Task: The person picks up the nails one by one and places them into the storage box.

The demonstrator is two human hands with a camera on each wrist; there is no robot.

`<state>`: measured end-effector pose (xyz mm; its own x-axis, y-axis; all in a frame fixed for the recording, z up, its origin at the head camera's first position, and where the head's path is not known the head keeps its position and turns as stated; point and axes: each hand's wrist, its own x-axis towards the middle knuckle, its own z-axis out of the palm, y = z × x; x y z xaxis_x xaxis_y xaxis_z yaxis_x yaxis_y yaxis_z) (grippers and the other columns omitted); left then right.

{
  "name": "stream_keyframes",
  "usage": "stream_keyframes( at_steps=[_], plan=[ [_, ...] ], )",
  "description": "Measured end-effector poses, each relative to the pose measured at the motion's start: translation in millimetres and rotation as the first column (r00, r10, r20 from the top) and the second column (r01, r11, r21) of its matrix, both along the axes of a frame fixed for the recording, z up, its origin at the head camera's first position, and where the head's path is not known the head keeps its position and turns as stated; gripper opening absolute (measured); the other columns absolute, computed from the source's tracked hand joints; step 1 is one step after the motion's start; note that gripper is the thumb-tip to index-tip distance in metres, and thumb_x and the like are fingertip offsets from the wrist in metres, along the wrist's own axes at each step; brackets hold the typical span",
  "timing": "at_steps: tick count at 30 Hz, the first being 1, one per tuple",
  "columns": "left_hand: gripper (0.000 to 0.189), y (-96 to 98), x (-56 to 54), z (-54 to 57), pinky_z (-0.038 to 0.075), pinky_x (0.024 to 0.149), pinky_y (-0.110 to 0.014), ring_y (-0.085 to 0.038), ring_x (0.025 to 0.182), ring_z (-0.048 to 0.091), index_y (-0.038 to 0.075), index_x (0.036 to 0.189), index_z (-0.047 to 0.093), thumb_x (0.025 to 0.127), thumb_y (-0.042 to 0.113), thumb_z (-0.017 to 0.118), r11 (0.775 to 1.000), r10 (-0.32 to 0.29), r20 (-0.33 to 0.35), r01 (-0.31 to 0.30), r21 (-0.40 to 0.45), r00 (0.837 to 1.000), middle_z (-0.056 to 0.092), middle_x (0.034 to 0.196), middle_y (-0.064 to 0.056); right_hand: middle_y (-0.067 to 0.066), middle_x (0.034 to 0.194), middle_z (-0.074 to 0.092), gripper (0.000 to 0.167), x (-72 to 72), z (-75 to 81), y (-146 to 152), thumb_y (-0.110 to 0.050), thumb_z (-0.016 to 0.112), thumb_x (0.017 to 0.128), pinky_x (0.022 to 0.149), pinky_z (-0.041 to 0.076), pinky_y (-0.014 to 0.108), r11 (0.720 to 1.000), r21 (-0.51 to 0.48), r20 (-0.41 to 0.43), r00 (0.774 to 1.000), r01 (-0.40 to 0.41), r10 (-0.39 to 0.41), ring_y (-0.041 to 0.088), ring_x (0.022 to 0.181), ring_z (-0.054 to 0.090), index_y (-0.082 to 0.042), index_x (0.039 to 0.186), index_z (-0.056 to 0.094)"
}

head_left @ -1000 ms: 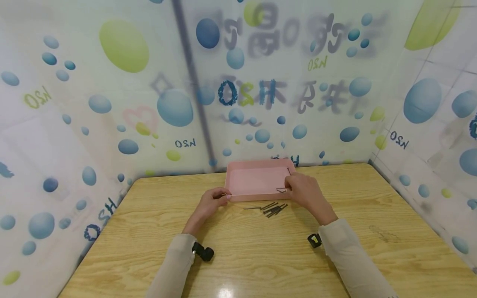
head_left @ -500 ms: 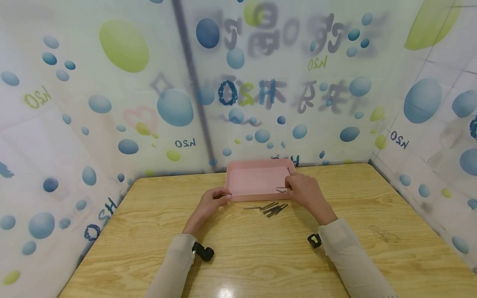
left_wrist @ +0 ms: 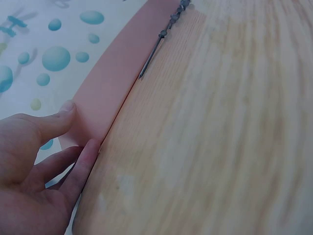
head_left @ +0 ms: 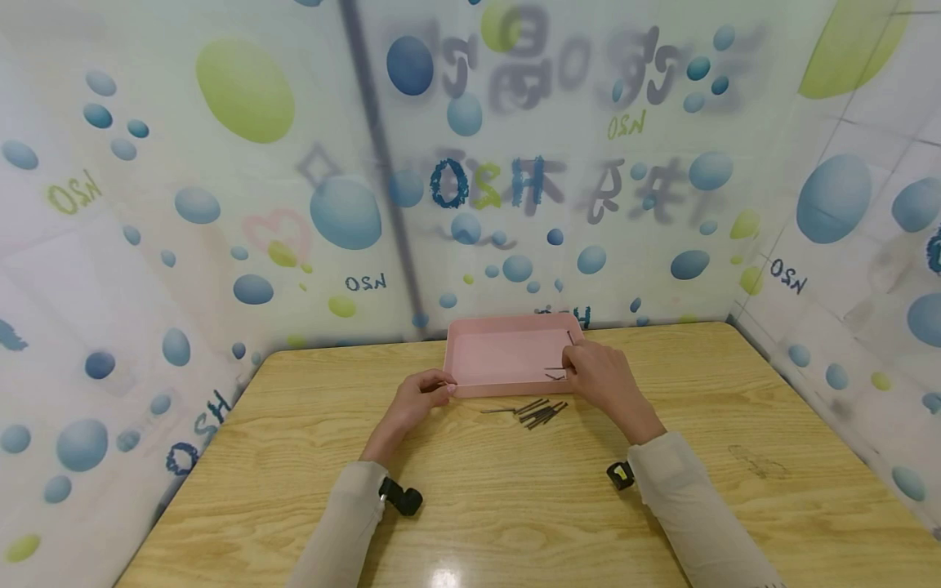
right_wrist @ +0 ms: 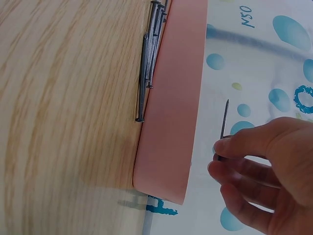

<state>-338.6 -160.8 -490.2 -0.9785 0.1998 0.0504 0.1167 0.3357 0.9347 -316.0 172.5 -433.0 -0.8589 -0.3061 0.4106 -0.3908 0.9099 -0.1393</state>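
A shallow pink tray point(head_left: 507, 355) stands at the back of the wooden table. At its near left corner my left hand point(head_left: 419, 400) holds on, the thumb and fingers on the outer walls. Above the tray's right end, my right hand point(head_left: 604, 377) pinches a dark nail point(right_wrist: 225, 120) between thumb and fingertips, its point sticking out. Just below it lies another nail point(head_left: 555, 377) in the tray, and one more nail point(head_left: 570, 336) is at the far right corner. My right hand may hide others. In front of the tray is a small pile of loose nails point(head_left: 542, 414).
One nail point(head_left: 497, 410) lies a little left of the pile, along the tray's front wall. A patterned curtain point(head_left: 470, 163) hangs right behind the table point(head_left: 470, 490) and along both sides. A faint scribbled mark point(head_left: 757, 463) is on the tabletop at right.
The nail in my right hand has risen very slightly over the tray. Both hands, the tray and the pile otherwise stay where they were.
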Motion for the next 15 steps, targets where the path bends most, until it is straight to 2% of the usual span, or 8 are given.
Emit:
stream_keyframes(
  at_steps=[10,15],
  plan=[
    [0.018,0.3,-0.2,-0.4,0.06,0.093,-0.044,-0.031,0.103,0.069,0.0,0.116,0.07,0.101,0.01,0.067,1.0,0.003,0.001,-0.003,0.009,1.0,0.072,0.11,-0.017,0.0,0.069,0.06,0.015,0.2,-0.9,0.1,-0.005,0.069,0.095,0.053,0.037,0.026,1.0,-0.004,-0.031,1.0,-0.006,0.005,0.012,0.058,0.047,-0.01,0.08,0.069],
    [0.018,0.2,-0.4,-0.4,0.061,0.092,-0.041,-0.027,0.101,0.069,0.001,0.115,0.071,0.101,0.011,0.067,1.0,0.001,0.0,-0.001,0.001,1.0,0.072,0.11,-0.016,0.001,0.07,0.06,0.015,0.4,-0.8,0.0,-0.006,0.069,0.094,0.053,0.037,0.026,1.0,-0.005,-0.029,1.0,-0.005,0.005,0.012,0.058,0.047,-0.01,0.08,0.069]
  ],
)
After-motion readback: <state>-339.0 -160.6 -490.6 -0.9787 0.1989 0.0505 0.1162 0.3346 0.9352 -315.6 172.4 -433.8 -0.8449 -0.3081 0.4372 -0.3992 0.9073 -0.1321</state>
